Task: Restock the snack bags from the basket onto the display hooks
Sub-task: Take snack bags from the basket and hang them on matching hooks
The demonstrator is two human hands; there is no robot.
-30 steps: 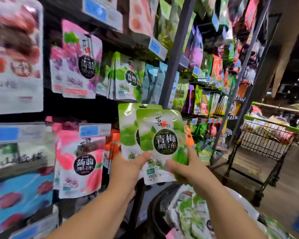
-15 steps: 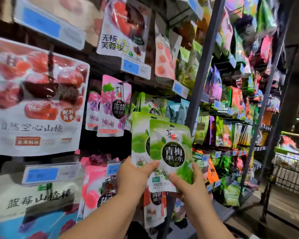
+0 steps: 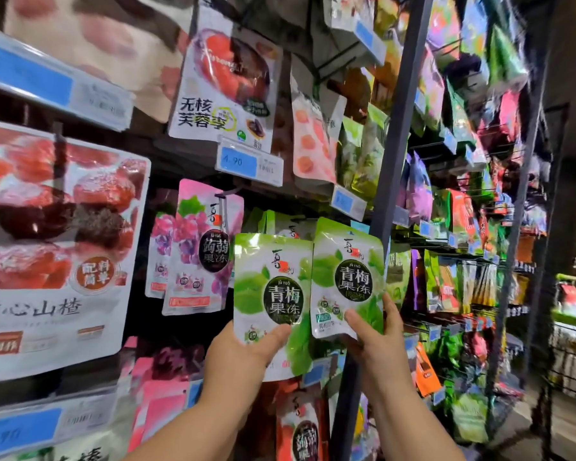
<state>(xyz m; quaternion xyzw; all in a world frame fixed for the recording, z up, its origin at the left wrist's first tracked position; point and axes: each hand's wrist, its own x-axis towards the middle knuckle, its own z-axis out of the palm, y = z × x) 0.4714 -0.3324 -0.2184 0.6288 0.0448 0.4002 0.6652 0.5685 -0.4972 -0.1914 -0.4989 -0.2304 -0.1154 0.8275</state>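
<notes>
Left hand (image 3: 243,357) pinches the bottom of the left green bag (image 3: 270,294), thumb across its front. Right hand (image 3: 379,344) clamps the right green bag (image 3: 346,277), edge to edge with it and a touch higher. Behind them: hanging green packs (image 3: 280,224), purple bags (image 3: 203,251) to the left, and a dark post (image 3: 396,128) to the right.

Two forearms rise from the bottom edge, lower centre of the frame. Left forearm (image 3: 187,424): bare from the frame edge up to the wrist, smooth, thick near the edge and narrowing toward the wrist. Right forearm (image 3: 409,424): bare likewise, same build. Left hand (image 3: 246,354): bare, with a broad left thumb (image 3: 275,332) that has a rounded tip. Right hand (image 3: 376,344): bare, right thumb (image 3: 353,319) blunt-tipped. Nails too blurred to make out.
</notes>
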